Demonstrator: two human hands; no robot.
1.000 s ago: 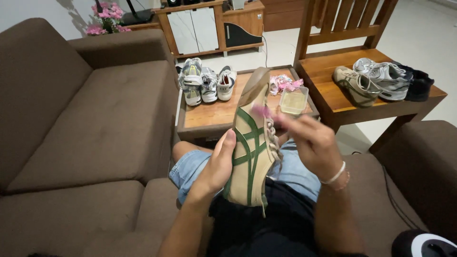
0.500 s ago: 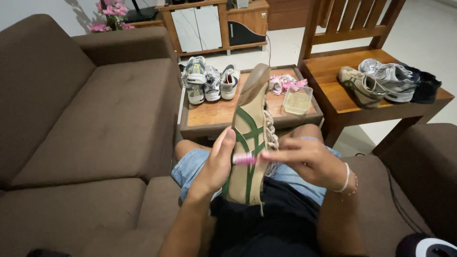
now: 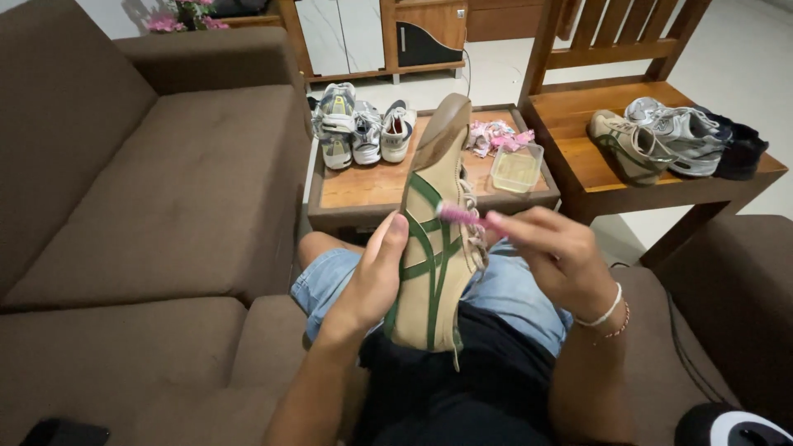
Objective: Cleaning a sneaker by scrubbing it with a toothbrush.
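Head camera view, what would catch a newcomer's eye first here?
A tan sneaker with green stripes stands out mid-frame, held toe-up by the left hand while the right hand presses a pink brush to its side. Behind it, a low wooden table carries more sneakers, with a brown sofa at left.

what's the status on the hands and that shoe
Left hand grip on tan shoe, held upright over lap. Right hand grip on pink brush, bristles against shoe's side. Nothing in the way.
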